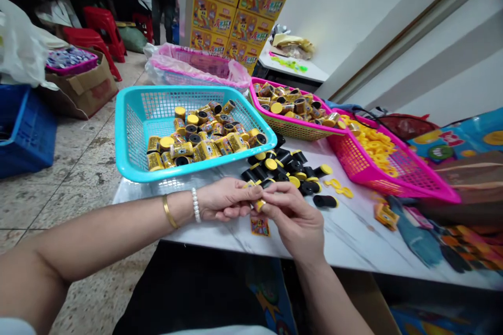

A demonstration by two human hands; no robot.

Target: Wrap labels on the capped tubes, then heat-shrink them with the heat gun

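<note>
right now the left hand point(223, 199) and the right hand point(293, 222) meet in a narrow pinch, their fingertips closed on a small black tube point(267, 183) with a yellow cap point(259, 205). most of the tube is hidden behind the fingers, so how the cap sits on it can't be told. the pinch hangs just above a white marble-patterned table top point(346, 241), and a small printed card point(260, 226) lies on the table directly below it. a gold bangle point(170, 211) and a pearl bracelet point(195, 204) circle the left wrist. just ahead of the grip, nearest the right hand, a heap of loose black tubes point(283, 167) lies mixed with yellow caps, with one lone tube point(325, 201) to the right of the heap and a few yellow rings point(338, 187) beside it. farther ahead and to the left of the grip, a turquoise plastic basket point(129, 131) holds a pile of capped canisters with yellow labels point(204, 141). beyond the heap, a mesh basket with a pink rim point(291, 128) holds more of those canisters, and to the right of the grip a hot pink basket point(412, 178) is filled with yellow caps point(373, 141). a small orange packet point(386, 216) lies on the table farther right of the grip, near that basket's front edge.
</note>
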